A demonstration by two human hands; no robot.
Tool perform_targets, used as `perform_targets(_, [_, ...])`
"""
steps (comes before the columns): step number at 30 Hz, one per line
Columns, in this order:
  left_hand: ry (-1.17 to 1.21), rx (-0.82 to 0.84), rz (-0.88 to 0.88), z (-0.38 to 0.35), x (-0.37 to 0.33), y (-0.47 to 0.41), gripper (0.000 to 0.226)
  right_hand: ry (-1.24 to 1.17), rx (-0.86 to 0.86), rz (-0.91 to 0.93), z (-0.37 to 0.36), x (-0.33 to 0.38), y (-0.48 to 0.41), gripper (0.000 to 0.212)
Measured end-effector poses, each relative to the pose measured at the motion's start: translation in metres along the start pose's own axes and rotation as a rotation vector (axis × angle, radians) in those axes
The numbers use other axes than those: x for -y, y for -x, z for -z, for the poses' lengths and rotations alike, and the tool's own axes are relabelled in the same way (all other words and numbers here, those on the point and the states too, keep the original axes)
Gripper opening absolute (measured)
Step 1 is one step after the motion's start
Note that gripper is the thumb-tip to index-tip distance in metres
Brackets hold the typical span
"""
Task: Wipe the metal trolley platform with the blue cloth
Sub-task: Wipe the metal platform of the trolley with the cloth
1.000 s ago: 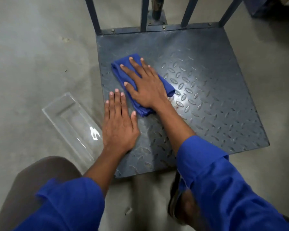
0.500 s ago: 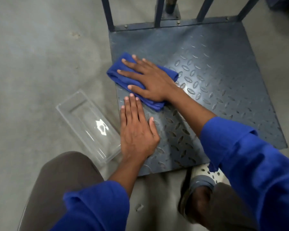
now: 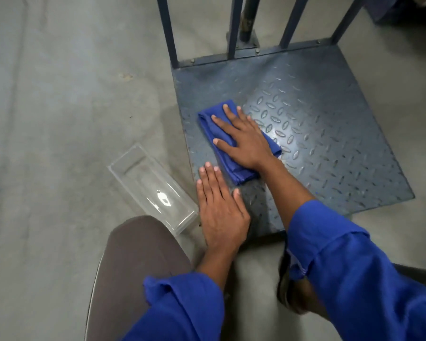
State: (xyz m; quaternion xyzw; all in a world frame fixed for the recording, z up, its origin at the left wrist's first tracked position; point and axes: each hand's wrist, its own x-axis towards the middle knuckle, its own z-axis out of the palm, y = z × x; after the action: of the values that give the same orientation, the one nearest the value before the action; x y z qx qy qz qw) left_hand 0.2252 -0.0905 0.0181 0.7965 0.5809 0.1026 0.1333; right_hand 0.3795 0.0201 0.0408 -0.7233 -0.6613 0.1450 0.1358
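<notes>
While you crouch at the trolley, the items stand as follows.

Right hand: your right hand (image 3: 246, 141) lies palm down on the folded blue cloth (image 3: 234, 168), fingers (image 3: 225, 124) straight and slightly fanned, thumb out to the near-left; nothing is gripped, the hand only presses flat.

Cloth: the blue cloth sits under those fingers on the left half of the platform, its far-left edge showing past the fingertips and its near corner sticking out below the heel of the hand.

Left hand: your left hand (image 3: 219, 210) lies flat and empty on the near-left corner of the platform, fingers together and pointing away from you, thumb a little apart; its fingertips lie just beside the cloth's near edge, not touching it.

Platform: the dark grey metal trolley platform with raised diamond tread (image 3: 330, 124) rests on the grey concrete floor (image 3: 71, 107), upright bars (image 3: 167, 30) along its far edge.

Beside it: a clear rectangular plastic box (image 3: 153, 185) lies on the floor just left of the platform.

Sleeves: both forearms come out of blue sleeves (image 3: 354, 279).
</notes>
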Motion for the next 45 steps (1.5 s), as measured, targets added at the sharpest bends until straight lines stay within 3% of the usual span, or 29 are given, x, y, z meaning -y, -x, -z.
perform_targets(6, [-0.038,0.097,0.02,0.005,-0.008,0.012,0.076,0.111,-0.076,-0.124,-0.011,0.012,0.05,0.065])
perform_targets(13, [-0.002,0.018,0.034,0.001,-0.008,0.013,0.076,0.154,-0.089,0.025,-0.012,0.018,0.024,0.063])
perform_targets(18, [-0.013,0.016,0.062,0.005,-0.01,0.012,0.081,0.221,0.16,0.569,0.0,0.006,-0.022,0.058])
perform_targets(20, [-0.004,0.018,0.065,0.005,-0.009,0.014,0.082,0.216,0.177,0.589,0.014,-0.01,-0.053,0.058])
perform_targets(23, [-0.02,0.015,0.078,0.003,-0.007,0.014,0.082,0.204,0.13,0.441,0.019,-0.01,-0.087,0.061])
perform_targets(29, [-0.046,-0.012,0.067,0.003,-0.004,0.013,0.082,0.248,0.275,0.967,0.003,0.0,-0.078,0.056])
perform_targets(31, [-0.04,-0.016,0.054,0.005,-0.004,0.013,0.081,0.199,0.256,0.893,0.01,-0.01,-0.083,0.057])
perform_targets(34, [-0.049,-0.007,0.056,0.007,-0.004,0.011,0.08,0.123,0.162,0.602,0.015,-0.007,-0.088,0.059])
perform_targets(36, [-0.059,-0.015,0.06,0.007,-0.005,0.012,0.077,0.123,0.13,0.546,0.013,0.003,-0.083,0.06])
perform_targets(42, [-0.056,-0.095,0.147,-0.015,-0.035,0.046,0.075,0.152,0.187,0.802,-0.003,0.01,-0.072,0.062])
perform_targets(45, [-0.056,-0.039,0.153,-0.014,-0.042,0.048,0.077,0.11,0.223,0.796,0.004,0.01,-0.068,0.061])
